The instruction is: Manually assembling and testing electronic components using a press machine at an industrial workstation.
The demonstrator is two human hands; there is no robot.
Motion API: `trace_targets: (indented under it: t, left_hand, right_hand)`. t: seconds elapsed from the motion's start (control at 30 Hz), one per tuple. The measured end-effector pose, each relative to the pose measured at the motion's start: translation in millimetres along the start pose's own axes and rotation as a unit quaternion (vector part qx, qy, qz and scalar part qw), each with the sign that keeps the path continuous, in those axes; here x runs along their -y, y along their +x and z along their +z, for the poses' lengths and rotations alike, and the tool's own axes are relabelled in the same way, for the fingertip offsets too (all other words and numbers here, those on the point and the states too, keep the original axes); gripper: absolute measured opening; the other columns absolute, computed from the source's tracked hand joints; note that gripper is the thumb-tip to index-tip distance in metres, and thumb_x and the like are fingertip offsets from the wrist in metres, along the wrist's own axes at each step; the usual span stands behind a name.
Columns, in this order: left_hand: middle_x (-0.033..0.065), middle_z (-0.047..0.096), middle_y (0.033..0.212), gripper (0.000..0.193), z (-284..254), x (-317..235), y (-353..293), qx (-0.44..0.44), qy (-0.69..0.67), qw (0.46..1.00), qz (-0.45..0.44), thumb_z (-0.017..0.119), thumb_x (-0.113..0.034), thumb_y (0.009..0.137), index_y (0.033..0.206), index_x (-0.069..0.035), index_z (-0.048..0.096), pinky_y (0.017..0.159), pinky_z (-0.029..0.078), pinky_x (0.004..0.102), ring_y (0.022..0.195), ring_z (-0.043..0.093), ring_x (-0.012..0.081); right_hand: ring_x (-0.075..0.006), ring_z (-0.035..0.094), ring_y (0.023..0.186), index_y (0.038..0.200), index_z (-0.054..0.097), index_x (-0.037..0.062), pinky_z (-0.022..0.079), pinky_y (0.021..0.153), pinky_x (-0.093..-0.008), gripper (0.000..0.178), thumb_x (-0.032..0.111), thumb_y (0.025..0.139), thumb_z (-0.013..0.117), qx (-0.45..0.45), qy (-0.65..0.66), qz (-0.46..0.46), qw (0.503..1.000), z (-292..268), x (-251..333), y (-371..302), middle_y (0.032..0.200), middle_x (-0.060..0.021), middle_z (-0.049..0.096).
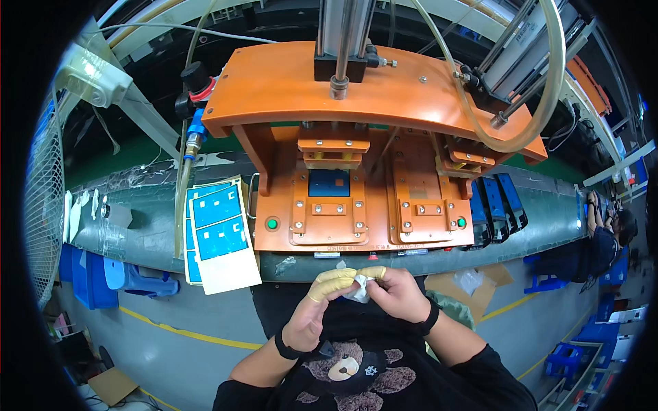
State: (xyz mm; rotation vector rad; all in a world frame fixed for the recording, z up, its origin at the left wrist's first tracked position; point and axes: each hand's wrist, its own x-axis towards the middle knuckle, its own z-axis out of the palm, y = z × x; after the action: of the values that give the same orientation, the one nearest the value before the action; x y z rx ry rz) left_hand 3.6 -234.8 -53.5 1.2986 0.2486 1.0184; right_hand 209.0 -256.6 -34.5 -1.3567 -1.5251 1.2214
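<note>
Both hands meet in front of my body, just off the near edge of the bench. Yellowish finger cots cover several fingertips. A small crumpled white wipe (359, 290) is pinched between the hands. My left hand (320, 305) has its fingers pressed together against one side of it. The thumb and fingers of my right hand (402, 295) close on its other side. Beyond them stands an orange two-station press (288, 229). A blue piece (329, 183) lies in its left fixture (329, 216), below the raised press head. The right fixture (419, 205) shows no blue piece.
Blue-printed sheets on pale backing (226, 267) overlap the bench edge left of the press. Black-framed blue parts (504, 202) stand to its right. Green buttons (272, 224) sit at its front corners. A blue stool (140, 277) is below left; another person (606, 240) sits far right.
</note>
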Motion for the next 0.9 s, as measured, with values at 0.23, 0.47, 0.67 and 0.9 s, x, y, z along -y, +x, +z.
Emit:
trace_targets:
  t: [0.23, 0.47, 0.67, 0.9]
  left_hand:
    - [0.0200, 0.038, 0.137, 0.074, -1, 2, 2, 0.007, 0.025, 1.000, -0.004, 0.033, -0.059, 0.097, 0.135, 0.004, 0.040, 0.110, 0.030, 0.0417, 0.130, 0.040, 0.0302]
    - [0.0200, 0.040, 0.136, 0.073, 1, 1, 1, 0.002, 0.043, 0.999, -0.013, 0.032, -0.059, 0.097, 0.131, 0.004, 0.045, 0.109, 0.029, 0.0407, 0.130, 0.038, 0.0294]
    - [0.0210, 0.043, 0.134, 0.074, 8, -10, 2, -0.011, 0.020, 1.000, -0.009, 0.032, -0.059, 0.097, 0.130, 0.005, 0.046, 0.110, 0.028, 0.0446, 0.128, 0.043, 0.0320]
    - [0.0184, 0.042, 0.141, 0.077, -1, -3, -1, -0.074, -0.190, 0.979, -0.022, 0.027, -0.063, 0.096, 0.136, 0.001, 0.041, 0.109, 0.029, 0.0556, 0.127, 0.043, 0.0463]
  right_hand:
    - [-0.0189, 0.064, 0.061, 0.102, 0.065, -0.0004, 0.049, 0.056, -0.0287, 0.017, 0.006, 0.089, 0.056, 0.024, -0.050, 0.004, 0.998, -6, 3, 5, 0.076, -0.0121, 0.067]
    - [-0.0260, 0.065, 0.063, 0.098, 0.064, -0.0003, 0.050, 0.058, -0.0322, 0.014, 0.003, 0.086, 0.058, -0.069, -0.069, -0.092, 0.991, 9, -11, 9, 0.077, -0.0142, 0.067]
    - [-0.0243, 0.066, 0.065, 0.097, 0.064, -0.0008, 0.052, 0.061, -0.0308, 0.014, 0.001, 0.084, 0.058, -0.169, -0.087, -0.068, 0.979, 5, -19, 12, 0.078, -0.0141, 0.067]
    - [-0.0118, 0.063, 0.093, 0.114, 0.060, -0.0033, 0.051, 0.082, -0.0266, 0.022, -0.001, 0.094, 0.050, -0.061, 0.170, -0.003, 0.983, 4, -13, 1, 0.103, -0.0063, 0.066]
